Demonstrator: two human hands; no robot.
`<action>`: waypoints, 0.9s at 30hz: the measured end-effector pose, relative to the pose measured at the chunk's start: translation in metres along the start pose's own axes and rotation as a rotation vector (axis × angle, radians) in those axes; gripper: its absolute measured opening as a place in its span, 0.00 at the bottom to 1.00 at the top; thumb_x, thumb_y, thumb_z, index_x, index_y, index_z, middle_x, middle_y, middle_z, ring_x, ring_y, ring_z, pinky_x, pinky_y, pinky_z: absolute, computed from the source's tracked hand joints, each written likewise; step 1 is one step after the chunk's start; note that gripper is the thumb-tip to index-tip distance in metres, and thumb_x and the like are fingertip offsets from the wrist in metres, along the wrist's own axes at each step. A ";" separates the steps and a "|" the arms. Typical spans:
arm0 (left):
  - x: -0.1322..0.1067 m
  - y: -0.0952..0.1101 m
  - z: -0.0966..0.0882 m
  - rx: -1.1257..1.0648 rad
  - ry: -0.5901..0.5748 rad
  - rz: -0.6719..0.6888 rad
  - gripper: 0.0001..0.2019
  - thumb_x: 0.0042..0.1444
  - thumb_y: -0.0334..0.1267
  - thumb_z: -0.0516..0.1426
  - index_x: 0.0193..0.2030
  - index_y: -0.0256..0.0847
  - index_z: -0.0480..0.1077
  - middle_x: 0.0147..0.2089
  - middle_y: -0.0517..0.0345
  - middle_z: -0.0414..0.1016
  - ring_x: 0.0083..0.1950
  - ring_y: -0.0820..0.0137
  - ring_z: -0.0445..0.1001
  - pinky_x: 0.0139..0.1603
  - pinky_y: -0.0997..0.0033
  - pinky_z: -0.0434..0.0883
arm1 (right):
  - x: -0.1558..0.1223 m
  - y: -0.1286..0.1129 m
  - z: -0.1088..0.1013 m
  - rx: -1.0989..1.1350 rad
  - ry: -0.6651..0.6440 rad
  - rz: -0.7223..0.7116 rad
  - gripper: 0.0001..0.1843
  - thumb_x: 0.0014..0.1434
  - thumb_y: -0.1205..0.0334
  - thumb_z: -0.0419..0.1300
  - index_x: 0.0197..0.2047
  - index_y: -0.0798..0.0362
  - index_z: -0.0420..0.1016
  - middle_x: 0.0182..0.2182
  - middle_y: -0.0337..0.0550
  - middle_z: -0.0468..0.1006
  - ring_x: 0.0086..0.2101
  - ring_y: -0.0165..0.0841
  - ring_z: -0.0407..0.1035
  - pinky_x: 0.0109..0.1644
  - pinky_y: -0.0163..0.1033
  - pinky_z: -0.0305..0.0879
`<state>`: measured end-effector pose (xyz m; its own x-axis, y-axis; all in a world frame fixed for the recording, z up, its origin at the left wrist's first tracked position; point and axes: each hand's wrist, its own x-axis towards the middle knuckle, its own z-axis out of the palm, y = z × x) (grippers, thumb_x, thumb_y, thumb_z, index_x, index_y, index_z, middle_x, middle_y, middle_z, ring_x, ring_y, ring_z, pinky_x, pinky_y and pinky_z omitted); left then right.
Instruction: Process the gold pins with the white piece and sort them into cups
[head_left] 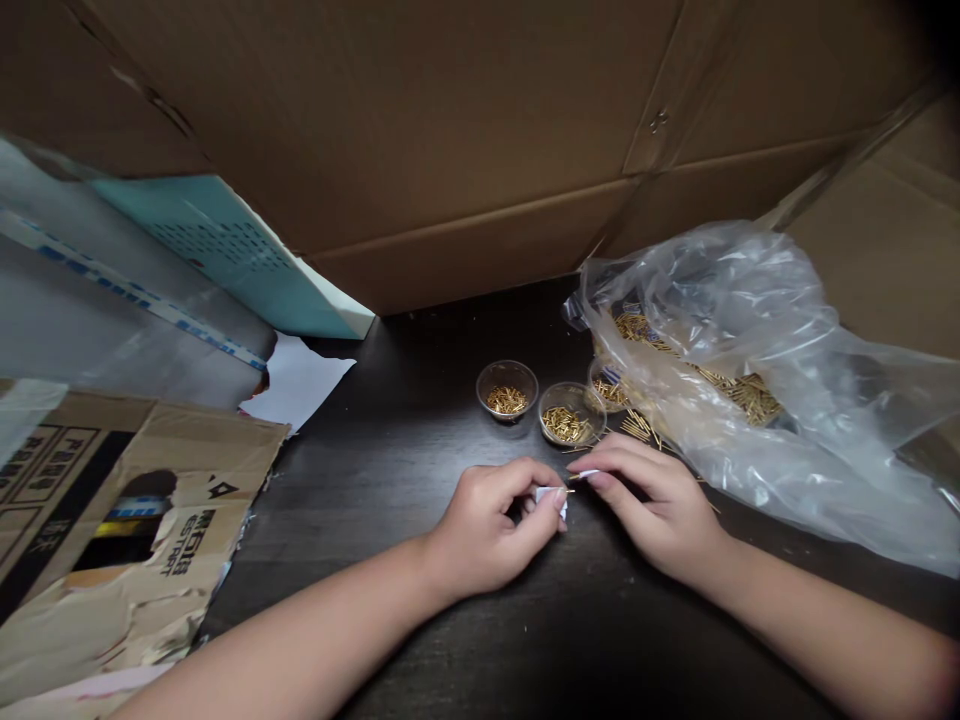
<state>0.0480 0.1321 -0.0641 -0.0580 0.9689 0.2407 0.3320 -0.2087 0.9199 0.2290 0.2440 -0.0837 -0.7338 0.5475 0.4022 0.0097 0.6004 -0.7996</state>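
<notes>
"What are the hands doing?"

"The left hand is pinching a small white piece between thumb and fingers, and a gold-coloured pin is poking out toward the right hand."

"And that one?"

"It is pinching a second pin with something white, too small to make out; both pins are meeting closely between the hands."

"What is sitting around them?"

"Beyond the left hand, a clear cup is holding gold-coloured bits. Beyond the right hand, a plastic bag is spreading rightward, covering more pins."
</notes>
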 end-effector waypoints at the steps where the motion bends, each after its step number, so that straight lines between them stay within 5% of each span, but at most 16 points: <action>1: 0.000 0.000 0.000 -0.001 0.004 -0.003 0.04 0.64 0.31 0.57 0.37 0.35 0.72 0.27 0.57 0.80 0.23 0.76 0.75 0.28 0.79 0.72 | 0.000 0.000 0.000 0.006 -0.002 -0.001 0.08 0.70 0.67 0.58 0.45 0.52 0.79 0.35 0.44 0.79 0.36 0.34 0.75 0.40 0.39 0.71; 8: 0.002 0.000 0.000 -0.013 0.009 -0.031 0.05 0.64 0.31 0.57 0.36 0.35 0.72 0.26 0.56 0.80 0.23 0.76 0.75 0.28 0.79 0.71 | 0.000 0.000 -0.001 0.013 0.015 0.100 0.06 0.68 0.62 0.61 0.40 0.52 0.79 0.32 0.43 0.81 0.32 0.34 0.75 0.35 0.38 0.71; 27: 0.002 -0.002 0.000 -0.020 -0.037 -0.044 0.05 0.64 0.30 0.57 0.37 0.33 0.73 0.27 0.55 0.80 0.23 0.76 0.75 0.28 0.80 0.71 | -0.003 0.000 -0.002 0.065 -0.096 0.067 0.07 0.68 0.66 0.57 0.39 0.52 0.75 0.28 0.39 0.72 0.27 0.30 0.65 0.29 0.36 0.60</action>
<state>0.0473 0.1349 -0.0659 -0.0371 0.9813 0.1891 0.3108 -0.1685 0.9354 0.2331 0.2437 -0.0839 -0.7944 0.5251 0.3053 0.0190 0.5238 -0.8516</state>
